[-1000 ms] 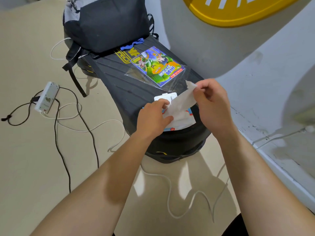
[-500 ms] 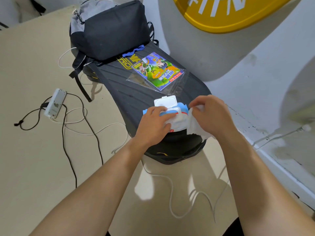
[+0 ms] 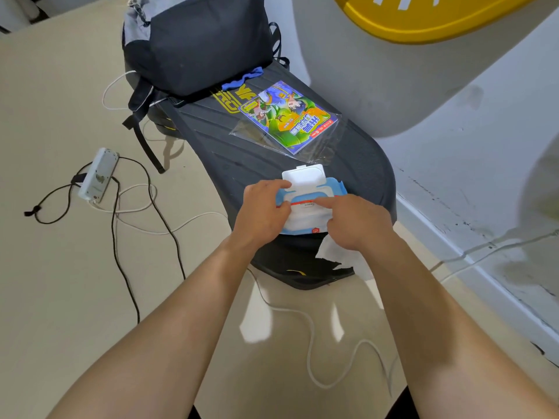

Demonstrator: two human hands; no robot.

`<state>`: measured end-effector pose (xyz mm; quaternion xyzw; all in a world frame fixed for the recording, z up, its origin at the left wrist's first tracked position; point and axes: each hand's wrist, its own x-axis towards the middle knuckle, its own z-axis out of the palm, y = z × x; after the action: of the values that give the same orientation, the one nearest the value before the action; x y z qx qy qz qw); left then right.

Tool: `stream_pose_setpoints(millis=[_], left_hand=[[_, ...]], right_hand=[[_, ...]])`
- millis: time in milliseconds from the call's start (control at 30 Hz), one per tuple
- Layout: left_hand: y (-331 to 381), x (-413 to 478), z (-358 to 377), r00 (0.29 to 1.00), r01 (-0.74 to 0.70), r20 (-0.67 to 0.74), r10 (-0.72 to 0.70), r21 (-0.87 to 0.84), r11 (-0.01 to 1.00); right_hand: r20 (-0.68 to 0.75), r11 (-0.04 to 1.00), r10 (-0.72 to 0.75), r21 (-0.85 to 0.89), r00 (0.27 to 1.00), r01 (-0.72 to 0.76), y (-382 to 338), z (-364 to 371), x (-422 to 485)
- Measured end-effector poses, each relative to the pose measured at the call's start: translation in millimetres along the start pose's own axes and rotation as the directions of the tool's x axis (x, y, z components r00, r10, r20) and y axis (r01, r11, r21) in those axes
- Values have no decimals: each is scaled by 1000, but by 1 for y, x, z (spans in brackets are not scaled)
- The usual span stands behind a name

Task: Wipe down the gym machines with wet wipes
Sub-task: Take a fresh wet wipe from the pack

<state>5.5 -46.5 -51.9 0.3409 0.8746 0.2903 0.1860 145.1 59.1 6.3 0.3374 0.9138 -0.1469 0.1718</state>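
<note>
A white power strip (image 3: 98, 175) with black and white cables lies on the beige floor (image 3: 54, 282) at left. The left hand (image 3: 262, 209) grips the left end of the blue-and-white wet-wipe pack (image 3: 308, 204), fingers curled around it, lid flipped open. The pack rests on the black ribbed platform (image 3: 217, 146). The right hand (image 3: 352, 220) extends its index finger onto the pack opening while its remaining fingers clamp a white wet wipe (image 3: 335, 254).

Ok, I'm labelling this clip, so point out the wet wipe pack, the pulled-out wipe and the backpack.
wet wipe pack (image 3: 305, 217): head view, on its white front face between the hands.
pulled-out wipe (image 3: 331, 251): head view, on the sheet hanging below the right hand.
backpack (image 3: 208, 40): head view, on its dark front panel.
</note>
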Motion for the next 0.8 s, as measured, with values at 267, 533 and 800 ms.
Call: stream_pose_setpoints(millis=[267,533,800], left_hand=[[2,10,8,998,15,66,-9,-87,996],[19,-5,2,957,-286,-44,286,-3,958],[-1,-8,11,859,-501,149,489,437,747]], right_hand=[[22,999,41,-13,999,-40,4,0,1],[-128,968,181,198,975,-154,30,-17,-1],[-145,953,251,212,957,-218,50,-25,-9]])
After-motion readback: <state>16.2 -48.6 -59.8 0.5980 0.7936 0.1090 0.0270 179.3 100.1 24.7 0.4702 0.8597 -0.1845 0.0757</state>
